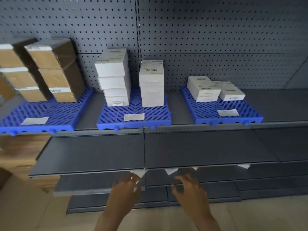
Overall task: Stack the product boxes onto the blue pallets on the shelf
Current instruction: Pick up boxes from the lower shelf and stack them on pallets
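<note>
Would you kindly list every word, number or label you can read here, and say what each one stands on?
Nothing here reads clearly enough to quote.
Left paper slip: print blurred.
Middle paper slip: print too small.
Right paper slip: print blurred.
White box label: barcode bars show, digits unreadable.
Brown box label: blurred.
White tags low down: blurred.
</note>
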Action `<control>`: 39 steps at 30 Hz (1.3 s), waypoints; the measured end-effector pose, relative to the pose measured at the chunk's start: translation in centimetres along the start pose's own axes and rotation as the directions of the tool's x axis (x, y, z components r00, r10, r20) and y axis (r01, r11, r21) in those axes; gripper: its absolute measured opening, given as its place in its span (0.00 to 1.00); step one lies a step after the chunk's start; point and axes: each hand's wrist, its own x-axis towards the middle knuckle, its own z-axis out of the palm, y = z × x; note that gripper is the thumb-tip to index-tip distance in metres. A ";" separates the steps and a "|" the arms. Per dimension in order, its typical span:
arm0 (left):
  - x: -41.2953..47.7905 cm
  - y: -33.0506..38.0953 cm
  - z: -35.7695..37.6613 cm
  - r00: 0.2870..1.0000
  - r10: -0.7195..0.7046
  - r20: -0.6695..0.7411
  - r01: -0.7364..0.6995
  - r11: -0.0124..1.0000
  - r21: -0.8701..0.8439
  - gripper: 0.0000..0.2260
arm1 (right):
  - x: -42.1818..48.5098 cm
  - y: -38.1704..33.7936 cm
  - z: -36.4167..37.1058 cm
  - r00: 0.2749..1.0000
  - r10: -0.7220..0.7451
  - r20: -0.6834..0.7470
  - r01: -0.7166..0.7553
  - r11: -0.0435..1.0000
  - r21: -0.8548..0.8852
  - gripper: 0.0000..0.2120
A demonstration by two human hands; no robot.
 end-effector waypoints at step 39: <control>17.1 -20.0 49.9 0.988 -0.088 -0.126 0.078 0.993 -0.084 0.34 | 11.3 17.9 54.3 0.972 -0.207 -0.114 0.208 0.978 -0.005 0.15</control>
